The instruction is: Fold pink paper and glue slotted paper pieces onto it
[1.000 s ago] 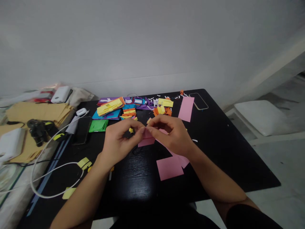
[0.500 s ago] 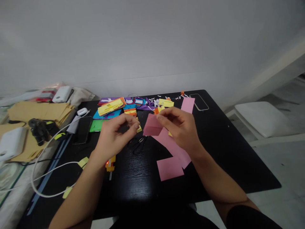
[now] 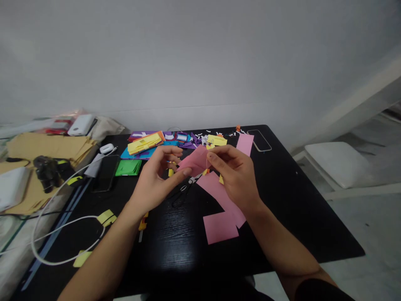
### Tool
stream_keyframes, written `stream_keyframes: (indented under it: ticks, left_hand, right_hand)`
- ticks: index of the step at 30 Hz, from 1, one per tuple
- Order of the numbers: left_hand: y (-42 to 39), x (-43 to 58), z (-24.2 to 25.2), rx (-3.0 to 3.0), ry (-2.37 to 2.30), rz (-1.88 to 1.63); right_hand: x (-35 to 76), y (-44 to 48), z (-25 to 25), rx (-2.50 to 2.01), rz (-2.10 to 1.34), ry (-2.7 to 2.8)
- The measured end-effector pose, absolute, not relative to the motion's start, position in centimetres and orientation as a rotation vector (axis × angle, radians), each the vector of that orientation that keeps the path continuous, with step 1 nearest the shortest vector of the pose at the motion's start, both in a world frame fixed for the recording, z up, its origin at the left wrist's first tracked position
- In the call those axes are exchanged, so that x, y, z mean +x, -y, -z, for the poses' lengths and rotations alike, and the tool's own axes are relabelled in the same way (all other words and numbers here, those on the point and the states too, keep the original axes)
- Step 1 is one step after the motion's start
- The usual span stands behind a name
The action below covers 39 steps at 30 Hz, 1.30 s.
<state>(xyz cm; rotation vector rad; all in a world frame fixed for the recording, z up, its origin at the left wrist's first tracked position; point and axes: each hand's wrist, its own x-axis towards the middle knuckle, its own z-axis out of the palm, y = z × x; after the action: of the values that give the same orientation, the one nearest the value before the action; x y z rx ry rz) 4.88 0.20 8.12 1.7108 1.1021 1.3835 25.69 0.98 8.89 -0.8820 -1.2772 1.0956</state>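
Observation:
Both hands hold a folded pink paper (image 3: 196, 159) above the table. My right hand (image 3: 236, 173) pinches its right edge between thumb and index finger. My left hand (image 3: 159, 175) has its thumb on the paper's lower left edge, with the fingers curled behind and beside it. Scissors (image 3: 191, 180) lie on the table beneath the paper, between the hands. A long pink strip (image 3: 222, 194) and a pink paper piece (image 3: 221, 228) lie under and near my right hand.
Yellow folded papers (image 3: 144, 143), a green packet (image 3: 128, 167) and paper scraps spread along the back. At the left are a black phone (image 3: 106, 173), a white cable (image 3: 59, 262) and a glue gun (image 3: 142, 223), partly hidden by my left arm. A phone case (image 3: 259, 141) lies back right.
My left hand has moved right and taken hold of the pink paper's left edge. The paper has tilted, and my right hand still pinches it. The view has shifted slightly.

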Motion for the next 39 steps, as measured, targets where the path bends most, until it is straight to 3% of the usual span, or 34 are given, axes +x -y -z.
stream_keyframes:
  ticks: [12, 24, 39]
  left_hand:
    - [0.0, 5.5, -8.0, 1.468, -1.021, -1.488]
    - [0.0, 5.3, -8.3, 1.549, -0.973, -1.388]
    - [0.4, 5.4, -8.1, 1.680, -1.019, -1.332]
  right_hand:
    - [25.7, -1.0, -8.6, -0.784, -1.265, 1.663]
    - [26.0, -1.1, -8.5, -0.737, -1.294, 1.550]
    - [27.1, -1.1, -9.2, -0.747, -0.977, 1.875]
